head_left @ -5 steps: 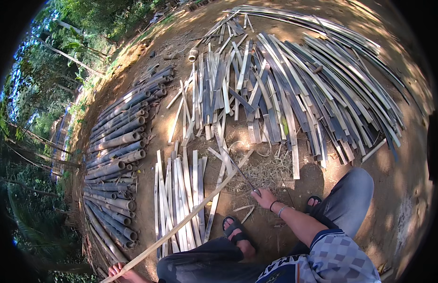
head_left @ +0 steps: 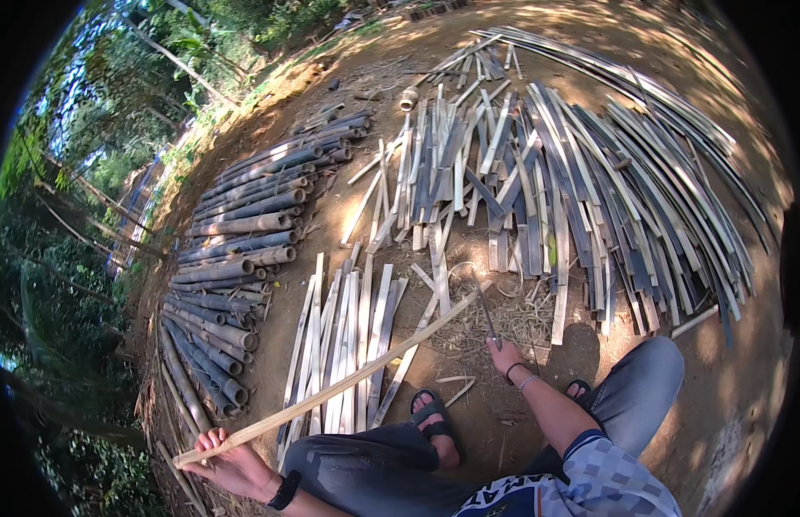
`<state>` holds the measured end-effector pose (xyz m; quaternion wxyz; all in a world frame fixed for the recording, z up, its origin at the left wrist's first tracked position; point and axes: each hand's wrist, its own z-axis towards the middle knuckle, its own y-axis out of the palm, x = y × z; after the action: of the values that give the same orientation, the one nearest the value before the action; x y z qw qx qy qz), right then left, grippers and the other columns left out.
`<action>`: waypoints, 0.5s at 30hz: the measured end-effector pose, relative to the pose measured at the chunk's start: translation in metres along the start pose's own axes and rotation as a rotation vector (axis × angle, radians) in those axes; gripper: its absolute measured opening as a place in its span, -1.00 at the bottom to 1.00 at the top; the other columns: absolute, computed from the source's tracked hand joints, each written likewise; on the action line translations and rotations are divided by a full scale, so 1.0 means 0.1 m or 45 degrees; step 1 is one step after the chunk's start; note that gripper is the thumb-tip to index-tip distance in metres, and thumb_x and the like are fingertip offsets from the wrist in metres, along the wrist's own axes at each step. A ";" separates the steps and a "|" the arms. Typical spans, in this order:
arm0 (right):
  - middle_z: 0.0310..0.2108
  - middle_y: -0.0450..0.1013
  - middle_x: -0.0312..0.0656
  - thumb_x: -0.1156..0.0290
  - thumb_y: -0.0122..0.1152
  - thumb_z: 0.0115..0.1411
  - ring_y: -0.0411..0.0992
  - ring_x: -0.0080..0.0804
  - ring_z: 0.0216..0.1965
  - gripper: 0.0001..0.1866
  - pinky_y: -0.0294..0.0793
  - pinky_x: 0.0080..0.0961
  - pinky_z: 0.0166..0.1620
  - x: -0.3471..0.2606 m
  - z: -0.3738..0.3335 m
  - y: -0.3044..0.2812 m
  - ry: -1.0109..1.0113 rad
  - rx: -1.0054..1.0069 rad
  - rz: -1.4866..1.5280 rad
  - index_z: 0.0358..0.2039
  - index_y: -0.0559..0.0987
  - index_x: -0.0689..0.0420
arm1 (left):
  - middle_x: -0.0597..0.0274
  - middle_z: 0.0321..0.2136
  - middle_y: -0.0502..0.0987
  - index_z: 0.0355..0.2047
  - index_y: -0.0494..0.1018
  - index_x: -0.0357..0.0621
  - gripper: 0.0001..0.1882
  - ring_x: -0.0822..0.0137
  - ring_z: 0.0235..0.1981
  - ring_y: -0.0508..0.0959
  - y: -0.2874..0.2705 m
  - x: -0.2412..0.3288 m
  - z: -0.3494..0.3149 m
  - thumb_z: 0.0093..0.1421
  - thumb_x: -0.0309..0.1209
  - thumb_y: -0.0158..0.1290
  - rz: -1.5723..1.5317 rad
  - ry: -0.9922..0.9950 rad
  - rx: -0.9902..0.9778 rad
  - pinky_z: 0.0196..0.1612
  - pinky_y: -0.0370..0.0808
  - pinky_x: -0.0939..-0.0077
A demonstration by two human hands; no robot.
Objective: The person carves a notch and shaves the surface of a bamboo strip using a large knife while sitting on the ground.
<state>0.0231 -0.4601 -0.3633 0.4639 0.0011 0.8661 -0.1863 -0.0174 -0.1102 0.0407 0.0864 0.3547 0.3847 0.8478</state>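
Observation:
A long pale bamboo strip (head_left: 322, 395) slants across the view from lower left to the middle. My left hand (head_left: 232, 463) grips its near end, thumb beneath and fingers over the top. My right hand (head_left: 505, 355) is closed round the handle of a long, thin-bladed knife (head_left: 486, 315). The blade points up and away, its upper part by the far end of the strip; whether they touch I cannot tell. Fibrous shavings (head_left: 521, 314) litter the ground beyond the blade.
Split bamboo strips (head_left: 359, 336) lie in a row ahead of my left knee. A large fanned pile of bamboo slats (head_left: 581, 189) spreads beyond. Whole bamboo poles (head_left: 245, 222) are stacked at left. My sandalled foot (head_left: 436, 424) rests on the dirt.
My left hand has come up and further into view, raising the strip's near end. The knife blade has swung more upright. My view has turned, shifting the piles rightward.

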 end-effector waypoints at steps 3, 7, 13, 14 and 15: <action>-0.68 0.44 -0.08 -0.14 0.00 0.19 0.43 -0.30 -0.74 -0.38 0.39 -0.32 -0.66 0.42 0.37 -0.43 0.218 0.183 0.079 -0.59 0.47 0.27 | 0.31 -0.50 0.19 -0.43 0.23 -0.15 -0.55 0.42 -0.47 0.21 0.12 -0.35 -0.26 0.29 0.02 -0.14 -0.204 -0.041 0.003 -0.33 0.21 0.55; -0.76 0.29 -0.26 -0.09 -0.09 0.26 0.28 -0.47 -0.81 -0.43 0.27 -0.49 -0.74 -0.37 -0.02 -0.09 -0.249 -0.033 0.283 -0.52 0.40 0.24 | 0.35 -0.54 0.19 -0.47 0.24 -0.11 -0.49 0.43 -0.49 0.21 0.26 -0.23 -0.20 0.23 0.12 -0.10 -0.305 -0.011 -0.024 -0.34 0.18 0.54; -0.78 0.13 -0.39 -0.05 -0.12 0.31 0.08 -0.66 -0.84 -0.51 0.06 -0.69 -0.80 -1.62 -1.03 -0.54 -0.568 -0.268 0.578 -0.50 0.33 0.14 | 0.31 -0.57 0.22 -0.53 0.22 -0.08 -0.51 0.41 -0.50 0.22 0.26 1.15 -0.08 0.22 0.09 -0.05 -0.247 0.311 0.002 -0.37 0.19 0.53; -0.76 0.11 -0.41 -0.06 -0.09 0.30 0.09 -0.68 -0.82 -0.53 0.05 -0.70 -0.79 -1.69 -1.06 -0.70 -0.648 -0.247 0.558 -0.50 0.33 0.12 | 0.30 -0.57 0.22 -0.56 0.22 -0.08 -0.52 0.40 -0.50 0.23 0.12 1.36 -0.06 0.23 0.06 -0.05 -0.213 0.363 0.018 -0.37 0.19 0.53; -0.74 0.10 -0.42 -0.06 -0.06 0.28 0.11 -0.69 -0.80 -0.54 0.06 -0.71 -0.79 -1.61 -0.90 -0.92 -0.646 -0.270 0.574 -0.49 0.33 0.10 | 0.30 -0.58 0.22 -0.58 0.21 -0.07 -0.53 0.40 -0.50 0.23 -0.06 1.52 -0.07 0.24 0.04 -0.05 -0.190 0.398 0.039 -0.38 0.20 0.53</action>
<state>0.0264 -0.4890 -0.1595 0.6912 0.0978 0.7158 0.0172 -0.1342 -0.0465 0.1150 0.0827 0.1902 0.4314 0.8780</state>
